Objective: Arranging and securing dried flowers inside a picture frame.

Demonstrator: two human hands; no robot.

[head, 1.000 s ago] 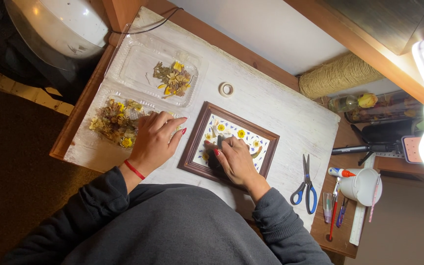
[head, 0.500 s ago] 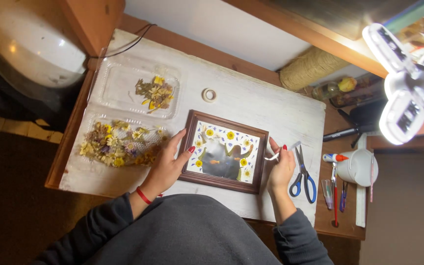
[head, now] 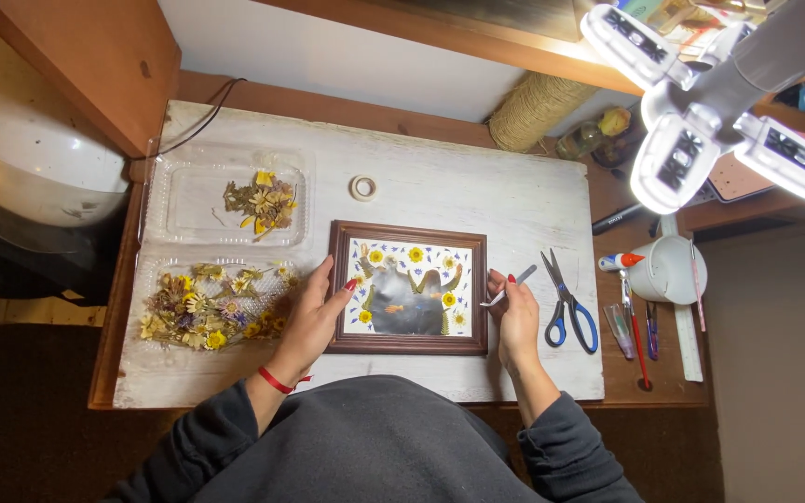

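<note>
Dried flowers [head: 202, 312] filled a clear tray at the desk's [head: 440, 186] left. The left hand [head: 314, 317] lay flat, fingers released, against the brown picture frame [head: 409, 345] at centre. The right hand [head: 517, 312] touched its right edge, fingers pinching white tweezers [head: 512, 284], beside blue scissors [head: 567, 303].

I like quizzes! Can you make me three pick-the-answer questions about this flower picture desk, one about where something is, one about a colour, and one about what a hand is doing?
1. Where do the scissors lie?
A. right of the frame
B. inside a tray
C. on the lamp

2. What colour are the scissors' handles?
A. red
B. blue
C. green

3. What is the right hand doing?
A. resting flat and empty
B. holding a small slim tool
C. gripping the tape roll

Answers:
1 A, they lie on the board just right of the picture frame.
2 B, both loops are blue.
3 B, the slim tool sticks out from its fingers.
</note>
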